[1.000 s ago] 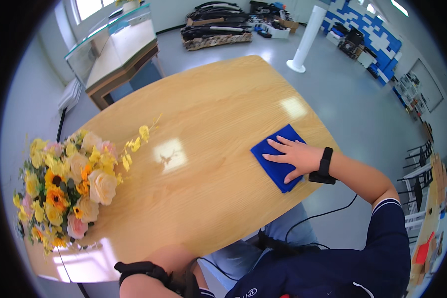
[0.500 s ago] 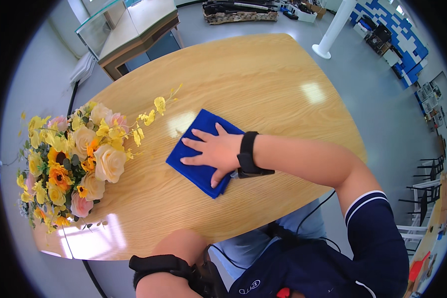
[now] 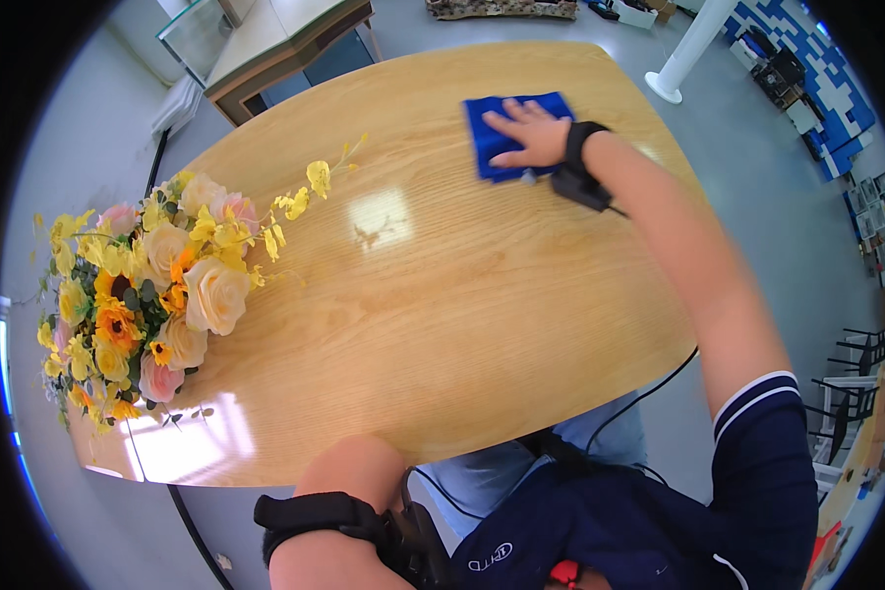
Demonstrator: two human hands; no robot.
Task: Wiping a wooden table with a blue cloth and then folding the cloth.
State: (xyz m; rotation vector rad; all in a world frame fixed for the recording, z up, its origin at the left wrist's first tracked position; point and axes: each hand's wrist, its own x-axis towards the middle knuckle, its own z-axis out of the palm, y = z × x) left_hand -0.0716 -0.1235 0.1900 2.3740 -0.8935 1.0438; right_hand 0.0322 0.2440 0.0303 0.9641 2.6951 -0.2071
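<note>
Right hand [image 3: 541, 136] spread on one blue cloth [image 3: 481, 140], left hand [image 3: 352, 464] — can't tell its pose; one table [image 3: 442, 315]

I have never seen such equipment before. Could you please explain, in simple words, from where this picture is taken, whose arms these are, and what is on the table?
There is no robot here, only a person. The picture comes from a wide fisheye camera worn on the person's head and looking down, so straight edges look bent. The right hand lies with spread fingers on a blue cloth near the table's far side; it covers the cloth rather than grasping it. A black band circles that wrist. The left arm, also banded, is bent at the near edge; its fingers cannot be made out. On the wooden table, to the left, is a large bunch of flowers.
</note>
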